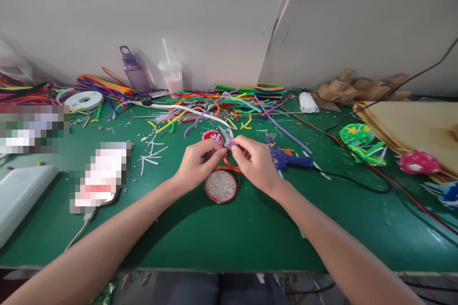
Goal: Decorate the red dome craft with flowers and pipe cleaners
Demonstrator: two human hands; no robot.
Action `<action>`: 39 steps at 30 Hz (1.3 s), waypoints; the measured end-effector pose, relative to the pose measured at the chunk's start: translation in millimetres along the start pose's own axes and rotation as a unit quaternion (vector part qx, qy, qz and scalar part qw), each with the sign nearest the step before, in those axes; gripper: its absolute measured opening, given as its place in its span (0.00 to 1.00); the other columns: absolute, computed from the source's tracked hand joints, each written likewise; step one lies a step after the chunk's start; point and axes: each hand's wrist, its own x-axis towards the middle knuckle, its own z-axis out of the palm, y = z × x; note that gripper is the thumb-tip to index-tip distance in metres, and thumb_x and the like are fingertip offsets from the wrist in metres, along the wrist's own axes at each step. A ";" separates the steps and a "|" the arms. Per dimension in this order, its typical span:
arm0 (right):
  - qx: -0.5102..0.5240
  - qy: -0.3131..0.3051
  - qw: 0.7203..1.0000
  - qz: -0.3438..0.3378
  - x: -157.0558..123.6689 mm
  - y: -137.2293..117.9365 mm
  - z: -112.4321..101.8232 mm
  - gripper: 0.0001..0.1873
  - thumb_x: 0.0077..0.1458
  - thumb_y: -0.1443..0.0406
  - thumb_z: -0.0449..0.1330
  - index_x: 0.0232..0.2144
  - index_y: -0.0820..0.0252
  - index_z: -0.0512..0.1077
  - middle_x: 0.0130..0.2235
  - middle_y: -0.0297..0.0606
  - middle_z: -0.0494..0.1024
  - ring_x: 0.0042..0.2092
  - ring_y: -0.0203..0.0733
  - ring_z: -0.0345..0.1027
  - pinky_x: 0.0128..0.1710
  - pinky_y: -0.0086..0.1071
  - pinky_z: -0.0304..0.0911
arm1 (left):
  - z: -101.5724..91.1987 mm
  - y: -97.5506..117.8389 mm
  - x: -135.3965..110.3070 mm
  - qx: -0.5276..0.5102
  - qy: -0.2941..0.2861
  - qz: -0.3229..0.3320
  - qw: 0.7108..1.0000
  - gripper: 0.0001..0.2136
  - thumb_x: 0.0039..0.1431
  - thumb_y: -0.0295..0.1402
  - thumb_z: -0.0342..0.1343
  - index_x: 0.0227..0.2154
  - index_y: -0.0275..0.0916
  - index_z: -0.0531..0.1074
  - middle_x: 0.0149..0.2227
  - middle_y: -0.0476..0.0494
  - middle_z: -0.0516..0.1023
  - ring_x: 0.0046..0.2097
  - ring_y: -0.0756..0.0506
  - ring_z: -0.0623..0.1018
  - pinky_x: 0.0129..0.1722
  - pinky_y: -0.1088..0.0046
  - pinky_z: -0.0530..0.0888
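My left hand (196,162) and my right hand (255,161) meet above the middle of the table, fingertips pinched close together. Between them is a small purple pipe cleaner piece (229,143), curled or bent; its exact shape is too small to tell. Just behind my left fingers sits a red round piece (210,134) with purple bits on it, partly hidden by that hand. Scissors (232,167) with orange handles lie under my hands, blades pointing away. Nearer me lies a red-rimmed disc (221,187) filled with small pale beads. A blue glue gun (286,158) rests beside my right hand.
Loose pipe cleaners (214,105) spread along the back, near a purple bottle (136,74) and a lidded cup (171,76). White scraps (152,152) lie left. Fuzzy green (361,140) and pink pieces (418,161) sit right, by red and black cables. A white box (25,195) stands left.
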 end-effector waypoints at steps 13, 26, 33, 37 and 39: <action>0.047 0.067 0.994 0.069 7.3 16.0 -1.2 0.12 0.59 0.63 0.50 0.26 0.59 0.67 0.18 0.29 0.63 0.22 0.34 0.57 0.24 0.29 0.53 | -11.5 -38.2 18.3 -0.069 0.111 -0.172 0.976 0.15 0.52 0.37 0.58 0.43 0.38 0.71 0.31 0.47 0.75 0.34 0.48 0.73 0.30 0.74 0.67; -0.085 -0.027 0.986 -0.139 7.2 12.5 -1.5 0.12 0.60 0.70 0.50 0.38 0.58 0.74 0.42 0.40 0.78 0.54 0.47 0.62 0.51 0.44 0.60 | -7.1 -19.0 13.4 -0.077 0.133 -0.102 0.983 0.13 0.52 0.32 0.58 0.41 0.38 0.70 0.30 0.49 0.72 0.30 0.50 0.74 0.25 0.77 0.72; -0.145 0.049 0.986 -0.072 6.5 16.9 -4.6 0.12 0.60 0.69 0.47 0.29 0.60 0.69 0.31 0.41 0.73 0.37 0.43 0.65 0.38 0.36 0.61 | -10.8 -23.7 19.1 -0.231 0.172 -0.157 0.945 0.12 0.49 0.30 0.60 0.38 0.37 0.72 0.30 0.50 0.72 0.28 0.53 0.74 0.28 0.76 0.74; -0.153 -0.012 0.987 -0.048 4.8 16.7 -0.7 0.11 0.60 0.69 0.46 0.28 0.59 0.65 0.30 0.39 0.72 0.35 0.40 0.64 0.34 0.33 0.57 | -13.5 -24.0 21.2 -0.378 0.152 -0.233 0.883 0.14 0.47 0.28 0.61 0.39 0.39 0.73 0.29 0.50 0.73 0.29 0.54 0.74 0.32 0.78 0.75; -0.161 -0.033 0.986 -0.035 4.4 17.3 0.9 0.11 0.60 0.70 0.45 0.27 0.59 0.63 0.29 0.38 0.70 0.33 0.39 0.63 0.32 0.31 0.55 | -14.4 -23.0 21.6 -0.408 0.142 -0.262 0.863 0.14 0.48 0.27 0.60 0.40 0.39 0.74 0.30 0.49 0.75 0.29 0.54 0.74 0.31 0.78 0.75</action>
